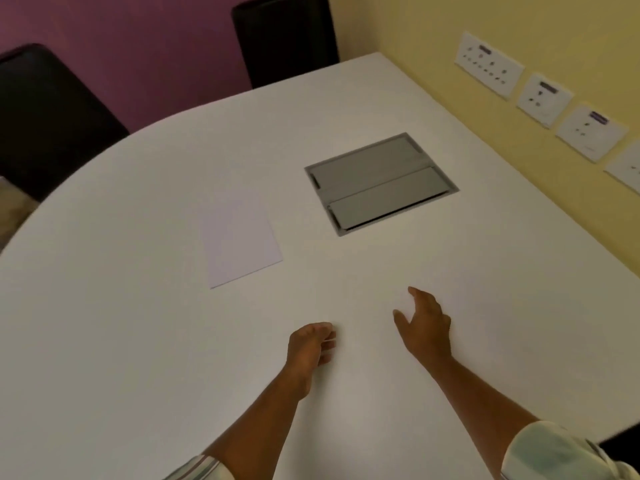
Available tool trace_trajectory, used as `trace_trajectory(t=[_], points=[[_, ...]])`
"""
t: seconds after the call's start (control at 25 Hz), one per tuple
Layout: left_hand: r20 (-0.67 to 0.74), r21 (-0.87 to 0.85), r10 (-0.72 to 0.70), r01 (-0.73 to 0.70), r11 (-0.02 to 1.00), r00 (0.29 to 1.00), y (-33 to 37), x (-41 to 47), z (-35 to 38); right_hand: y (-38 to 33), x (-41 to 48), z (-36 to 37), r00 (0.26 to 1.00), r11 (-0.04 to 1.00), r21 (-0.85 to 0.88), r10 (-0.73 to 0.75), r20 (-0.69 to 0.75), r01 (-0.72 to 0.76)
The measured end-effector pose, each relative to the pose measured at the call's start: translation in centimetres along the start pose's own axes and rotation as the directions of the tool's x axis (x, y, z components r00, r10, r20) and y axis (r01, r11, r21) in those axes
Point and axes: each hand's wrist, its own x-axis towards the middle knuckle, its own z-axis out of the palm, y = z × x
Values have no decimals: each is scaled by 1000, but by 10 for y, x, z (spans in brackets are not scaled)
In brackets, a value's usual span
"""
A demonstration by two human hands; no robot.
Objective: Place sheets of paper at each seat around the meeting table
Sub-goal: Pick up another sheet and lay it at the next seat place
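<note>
Nearest us, over bare white meeting table (121,341), our left hand (310,351) hovers loosely curled, holding nothing; our right hand (426,327) at 1 o'clock is spread, also holding nothing. Beyond, at 11 o'clock, one sheet of paper (239,237) lies flat, well apart from both hands, just beside the grey cable hatch (381,183). Two black chairs (284,39) stand against the far curved edge.

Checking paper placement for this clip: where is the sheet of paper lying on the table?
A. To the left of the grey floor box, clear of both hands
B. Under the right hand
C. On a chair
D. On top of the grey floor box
A: the paper lies flat on the table left of the grey box, with the left hand and right hand nearer the camera, touching neither.
</note>
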Motion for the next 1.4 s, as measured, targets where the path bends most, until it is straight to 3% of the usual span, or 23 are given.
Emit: trace_trajectory(t=[0.12,0.2,0.28,0.36,0.52,0.68,0.96,1.12,1.24,1.4], points=[[-136,48,135,-130,990,981,12,0,-50,-51,-3,32,982,985,-69,-149,118,158],[-172,270,243,-192,944,955,20,6,-81,-82,-1,53,950,951,-133,-252,185,278],[-168,631,370,-189,752,914,26,21,-109,-113,6,72,915,911,-184,-320,247,368],[-155,808,442,-144,572,883,37,38,-134,-144,18,90,889,883,-213,-349,296,417],[-185,927,479,-10,375,858,63,78,-178,-198,45,128,850,827,-278,-380,365,489],[-143,973,427,48,225,893,83,120,-212,-243,72,168,785,740,-332,-413,463,585],[-210,940,329,98,326,921,97,169,-235,-278,103,221,728,688,-349,-385,568,636],[-232,914,360,76,398,904,98,175,-228,-273,104,239,732,689,-360,-367,574,628],[-268,879,411,46,475,871,103,175,-222,-273,102,246,755,697,-380,-359,549,608],[-374,755,508,-63,652,776,115,180,-221,-274,103,249,762,700,-396,-335,553,595]])
